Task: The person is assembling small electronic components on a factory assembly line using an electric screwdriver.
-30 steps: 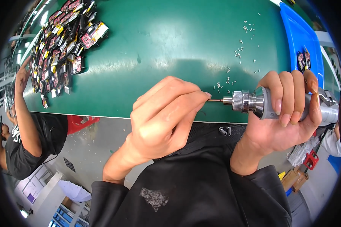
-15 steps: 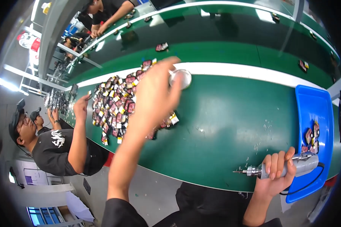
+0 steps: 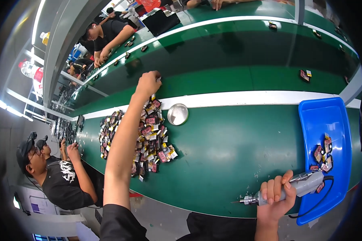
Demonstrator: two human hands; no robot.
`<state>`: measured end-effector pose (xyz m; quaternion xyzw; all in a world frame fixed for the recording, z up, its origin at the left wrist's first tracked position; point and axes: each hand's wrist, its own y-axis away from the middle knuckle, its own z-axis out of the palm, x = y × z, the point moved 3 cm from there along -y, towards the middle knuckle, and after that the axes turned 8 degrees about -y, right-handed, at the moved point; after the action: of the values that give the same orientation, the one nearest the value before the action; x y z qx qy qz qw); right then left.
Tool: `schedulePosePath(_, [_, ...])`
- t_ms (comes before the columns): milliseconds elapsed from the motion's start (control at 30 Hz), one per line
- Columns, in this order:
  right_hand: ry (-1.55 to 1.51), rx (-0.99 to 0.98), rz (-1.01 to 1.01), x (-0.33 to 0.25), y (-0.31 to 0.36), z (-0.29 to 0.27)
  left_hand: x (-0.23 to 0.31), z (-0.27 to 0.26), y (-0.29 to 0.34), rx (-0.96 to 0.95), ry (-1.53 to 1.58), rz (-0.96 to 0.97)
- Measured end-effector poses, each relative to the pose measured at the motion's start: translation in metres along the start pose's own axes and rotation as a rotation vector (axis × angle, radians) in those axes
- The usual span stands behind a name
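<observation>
My left hand (image 3: 149, 83) reaches over the white rail to the dark green belt. Its fingers are closed on a small electronic module, mostly hidden by them. Under and beside my left forearm lies a heap of small electronic modules (image 3: 151, 130), black and reddish with white and yellow parts. A round metal dish (image 3: 177, 114) sits right of the heap, against the rail. My right hand (image 3: 276, 192) is wrapped around a grey electric screwdriver (image 3: 305, 182), its bit pointing left above the bench's near edge. Behind the screwdriver stands a blue tray (image 3: 323, 114) with several modules in it.
The white rail (image 3: 237, 98) separates the green bench (image 3: 229, 148) from the belt (image 3: 229, 78). Another module (image 3: 305, 75) lies on the belt at right. A co-worker (image 3: 60, 172) sits at left; others work across the belt. The screwdriver's cord loops over the tray.
My left hand has moved from above the heap and dish out to the belt, where a module lay before. The view has shifted; my right hand still holds the screwdriver.
</observation>
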<state>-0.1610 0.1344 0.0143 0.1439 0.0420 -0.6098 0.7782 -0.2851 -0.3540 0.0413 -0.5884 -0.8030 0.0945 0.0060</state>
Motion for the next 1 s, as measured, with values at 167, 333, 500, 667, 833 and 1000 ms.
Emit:
schedulePosePath(167, [0.047,-0.053,0.012,-0.002,-0.003,0.001,0.091,-0.047,0.056,0.117,0.238,0.236])
schedulePosePath(333, [0.1,-0.103,0.057,-0.003,0.005,0.004,0.201,-0.091,0.202,0.047,0.295,0.652])
schedulePosePath(500, [0.151,-0.2,0.195,0.009,0.025,-0.001,0.222,-0.061,0.279,0.054,0.254,0.79])
schedulePosePath(667, [0.2,-0.151,0.382,0.034,0.067,-0.002,0.225,-0.062,0.305,0.188,0.364,0.766])
schedulePosePath(833, [0.227,-0.039,0.413,0.064,0.091,-0.01,0.228,-0.059,0.313,0.358,0.38,0.709])
schedulePosePath(1000, [0.281,-0.029,0.405,0.062,0.093,-0.015,0.229,-0.055,0.327,0.418,0.4,0.704])
